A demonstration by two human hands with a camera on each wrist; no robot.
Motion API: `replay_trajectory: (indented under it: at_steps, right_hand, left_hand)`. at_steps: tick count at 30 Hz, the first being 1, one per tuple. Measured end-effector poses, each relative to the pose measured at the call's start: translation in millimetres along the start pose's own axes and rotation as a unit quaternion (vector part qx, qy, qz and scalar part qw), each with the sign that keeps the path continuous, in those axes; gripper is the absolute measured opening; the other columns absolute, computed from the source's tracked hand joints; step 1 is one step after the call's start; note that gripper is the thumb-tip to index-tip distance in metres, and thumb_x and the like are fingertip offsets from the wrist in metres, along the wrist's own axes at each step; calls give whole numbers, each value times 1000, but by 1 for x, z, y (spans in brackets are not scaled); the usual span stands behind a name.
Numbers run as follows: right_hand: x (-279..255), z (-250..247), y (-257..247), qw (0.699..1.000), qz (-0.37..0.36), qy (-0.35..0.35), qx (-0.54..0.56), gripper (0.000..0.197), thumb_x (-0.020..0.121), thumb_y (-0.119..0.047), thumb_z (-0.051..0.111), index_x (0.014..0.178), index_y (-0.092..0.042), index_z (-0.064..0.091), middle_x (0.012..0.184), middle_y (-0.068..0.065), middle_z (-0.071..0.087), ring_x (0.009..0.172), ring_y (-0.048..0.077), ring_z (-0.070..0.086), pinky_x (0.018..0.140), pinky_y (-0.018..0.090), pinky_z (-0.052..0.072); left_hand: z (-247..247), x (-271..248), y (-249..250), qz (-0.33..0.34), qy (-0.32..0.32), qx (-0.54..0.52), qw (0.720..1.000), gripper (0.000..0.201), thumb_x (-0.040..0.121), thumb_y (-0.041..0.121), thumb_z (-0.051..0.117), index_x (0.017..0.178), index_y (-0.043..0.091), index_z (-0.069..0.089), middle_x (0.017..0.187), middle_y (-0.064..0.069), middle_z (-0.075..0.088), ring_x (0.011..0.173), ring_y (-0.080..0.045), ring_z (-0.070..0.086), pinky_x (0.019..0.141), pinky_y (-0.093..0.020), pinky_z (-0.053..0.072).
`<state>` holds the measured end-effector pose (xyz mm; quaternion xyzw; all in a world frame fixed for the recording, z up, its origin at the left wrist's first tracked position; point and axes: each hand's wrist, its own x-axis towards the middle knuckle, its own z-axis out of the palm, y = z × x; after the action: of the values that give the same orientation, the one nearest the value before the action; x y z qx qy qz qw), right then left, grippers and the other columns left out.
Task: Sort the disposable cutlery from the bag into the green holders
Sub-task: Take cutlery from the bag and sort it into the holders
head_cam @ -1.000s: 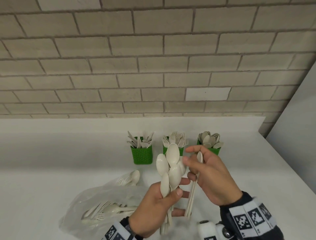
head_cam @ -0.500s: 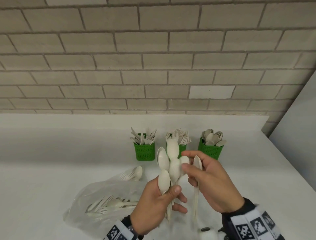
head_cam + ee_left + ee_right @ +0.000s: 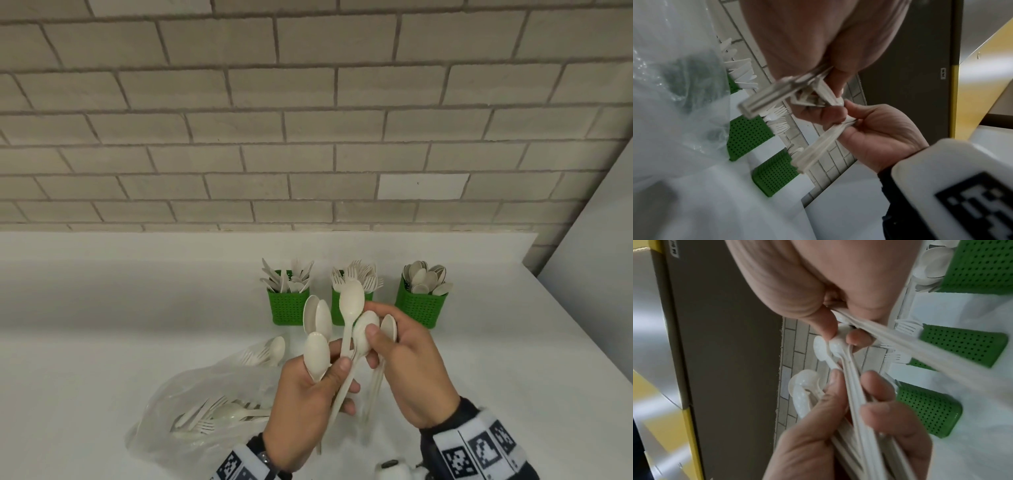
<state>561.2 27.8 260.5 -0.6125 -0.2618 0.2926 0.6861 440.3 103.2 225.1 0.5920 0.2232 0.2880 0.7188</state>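
While the left hand (image 3: 301,404) grips a fanned bunch of white spoons (image 3: 317,353) by the handles, bowls up, thumb pressed across the stems, the right hand (image 3: 407,373) holds a couple more spoons (image 3: 388,329) in its curled fingers and pinches the bowl of another spoon (image 3: 364,330) that sits at the edge of the left bunch. The two hands are close together, above the counter (image 3: 102,325), fingertips almost meeting. The right wrist view shows the thumb and forefinger closed on that bowl, handles running back under the palm, blurred.

Below and left of the hands the clear plastic bag (image 3: 191,404) lies on the counter with forks and spoons inside, a few poking out of its far end.

Behind the hands, three green holders stand in a row near the brick wall (image 3: 308,120): left holder (image 3: 286,308) with knives, middle holder (image 3: 337,313) with forks, partly hidden by the raised spoons, right holder (image 3: 419,306) with spoons.
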Motion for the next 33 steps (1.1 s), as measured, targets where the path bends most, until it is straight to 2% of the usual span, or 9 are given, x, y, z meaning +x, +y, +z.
replay_trajectory:
  at_steps: [7,14,16,19,22,25,28,31,33]
  right_hand:
    - [14,-1,3,993,43,61,90,5,94,-14,59,93,-14,64,82,3,50,72,21,46,72,39,44]
    - [30,-9,-17,987,62,-62,132,45,68,-9,77,110,-7,60,70,0,56,56,13,53,51,32,48]
    - [30,-7,-12,991,70,-71,95,38,73,-4,77,107,-7,62,71,2,49,58,17,50,51,33,49]
    - [28,-8,-4,996,67,-26,59,12,89,3,61,94,-7,62,75,9,54,61,20,52,49,31,47]
    - [31,-17,-1,996,47,2,72,16,95,7,49,92,-7,57,84,17,66,78,27,65,62,41,53]
    - [49,-40,-8,995,-9,75,68,23,97,8,42,97,-10,56,74,13,59,63,27,61,69,51,55]
    - [86,-73,-24,979,-81,184,34,25,95,5,45,97,-16,59,67,5,53,50,18,47,57,39,50]
    - [127,-101,-35,957,-117,264,6,13,93,-16,62,82,-23,58,58,-5,52,45,14,48,59,40,48]
    - [148,-109,-39,948,-131,288,-7,19,89,-20,67,77,-20,52,60,-4,51,43,14,47,57,40,47]
  left_hand:
    - [-1,2,1,-39,7,-26,999,15,94,0,59,103,2,71,77,-14,71,77,-28,72,62,-45,60]
    - [-1,9,-1,-43,-57,-27,997,19,84,16,63,97,9,76,71,-10,59,59,-20,50,51,-31,42]
    - [0,12,1,-48,-80,-21,995,17,86,17,63,94,9,75,70,-10,60,56,-21,48,52,-30,40]
    - [0,16,-2,-68,-91,-22,993,20,89,19,64,97,2,73,72,-17,62,55,-25,50,53,-31,40]
    - [0,20,-15,-98,-20,-50,994,19,96,4,57,92,2,76,75,-19,64,61,-27,59,53,-36,53]
    - [-8,26,-27,-120,56,-56,990,26,95,-2,53,85,1,77,73,-14,62,59,-25,60,49,-36,54]
    - [-13,26,-29,-132,64,-51,988,31,98,-1,50,79,-2,74,65,-17,52,41,-25,47,38,-26,39]
    - [-12,22,-27,-155,36,-31,987,29,100,8,48,83,-2,69,55,-11,40,37,-9,26,48,-17,14]
    - [-13,22,-26,-169,29,-27,985,27,100,12,50,85,-1,68,53,-8,36,40,-8,20,50,-18,11]
